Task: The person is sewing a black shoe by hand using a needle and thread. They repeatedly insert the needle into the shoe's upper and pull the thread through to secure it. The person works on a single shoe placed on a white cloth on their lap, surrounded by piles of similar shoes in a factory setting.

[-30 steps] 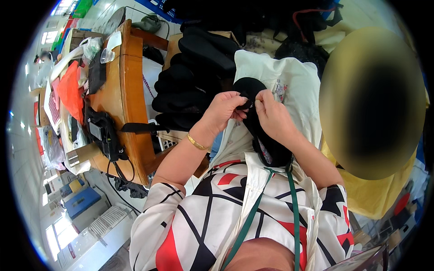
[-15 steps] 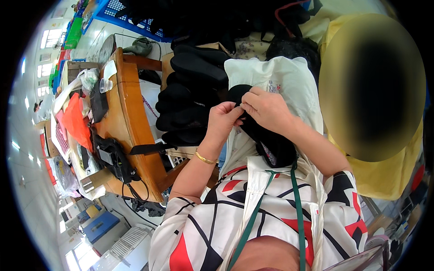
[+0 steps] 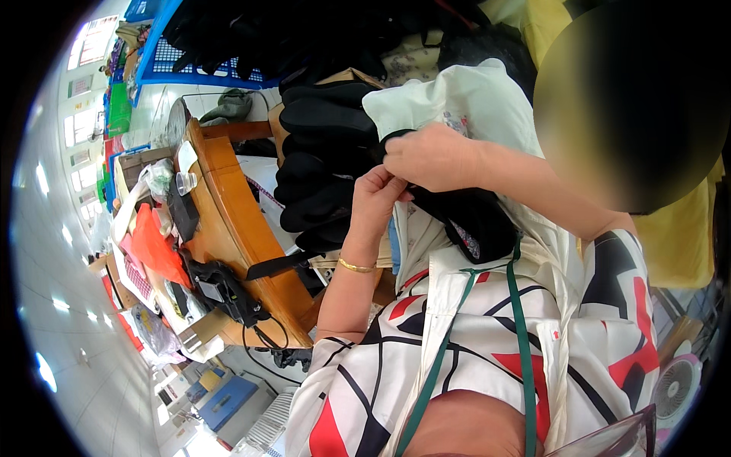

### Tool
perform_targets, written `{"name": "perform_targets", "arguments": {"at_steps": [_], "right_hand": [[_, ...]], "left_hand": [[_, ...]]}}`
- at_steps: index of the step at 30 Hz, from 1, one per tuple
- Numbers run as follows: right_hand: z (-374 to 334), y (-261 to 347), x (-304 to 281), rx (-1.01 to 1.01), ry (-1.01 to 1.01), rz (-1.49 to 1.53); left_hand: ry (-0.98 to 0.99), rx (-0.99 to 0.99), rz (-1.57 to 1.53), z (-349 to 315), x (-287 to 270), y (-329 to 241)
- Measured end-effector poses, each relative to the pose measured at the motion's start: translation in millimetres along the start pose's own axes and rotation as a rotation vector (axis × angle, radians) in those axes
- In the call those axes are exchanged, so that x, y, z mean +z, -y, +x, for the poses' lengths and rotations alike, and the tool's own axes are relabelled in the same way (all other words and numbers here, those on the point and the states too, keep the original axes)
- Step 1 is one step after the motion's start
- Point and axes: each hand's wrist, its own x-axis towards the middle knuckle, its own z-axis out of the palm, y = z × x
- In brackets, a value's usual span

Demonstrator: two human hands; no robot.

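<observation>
A black cloth shoe (image 3: 483, 217) with a floral lining lies across my lap, on white cloth (image 3: 487, 87). Its far end is between my two hands. My left hand (image 3: 378, 194), with a gold bangle on the wrist, pinches at the shoe's edge with thumb and forefinger. Right beside it, my right hand (image 3: 435, 156) is closed at the same end, its back covering most of the fingers. Whether a small item such as a needle or thread is in the fingertips, I cannot make out.
Stacked black shoes (image 3: 327, 114) stand left of my hands. Further left, a wooden table (image 3: 228, 198) carries a black bag (image 3: 221, 289), red-orange plastic (image 3: 156, 244) and a clear cup (image 3: 185, 183). A blue crate (image 3: 164, 57) of black items stands at the far side.
My right hand has turned over and closed in against the left fingertips, with its forearm raised. The head view has shifted and tilted. The shoe stays on my lap.
</observation>
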Motion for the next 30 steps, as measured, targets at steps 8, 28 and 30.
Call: {"name": "perform_targets", "arguments": {"at_steps": [8,28,30], "right_hand": [[3,-18,6,0.758,-0.273,1.487],[-76,-34,-17,0.327,-0.372,-0.057],[-77,-36,-18,0.332,-0.254,-0.254]], "left_hand": [[-0.107,0.08,0.252,-5,14,0],[-0.204,0.89,1.478,-18,44,-5],[-0.302,0.855,1.458,-16,40,-4]]}}
